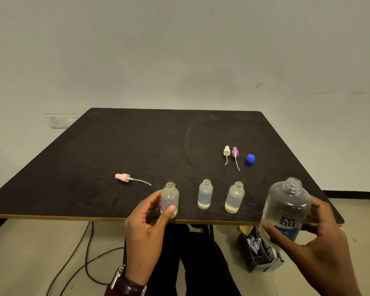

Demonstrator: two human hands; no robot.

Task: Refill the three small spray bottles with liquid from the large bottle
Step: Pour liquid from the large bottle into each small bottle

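Observation:
Three small clear spray bottles stand uncapped in a row near the front edge of the black table (pixel 137 146). My left hand (pixel 146 227) grips the left small bottle (pixel 169 197) between thumb and fingers. The middle small bottle (pixel 205 194) and the right small bottle (pixel 234 197) each hold some pale liquid. My right hand (pixel 316 242) holds the large clear bottle (pixel 286 210), open-necked with a blue "renu" label, upright at the table's front right. A pink spray head (pixel 123 177) lies to the left. A white spray head (pixel 226 152), a purple spray head (pixel 235 153) and a blue cap (pixel 250 158) lie behind.
The table's front edge runs just under the small bottles. Below it are dark trousers, black cables (pixel 86 253) on the floor at the left, and a small dark mesh basket (pixel 259 253) with scraps at the right. A pale wall stands behind.

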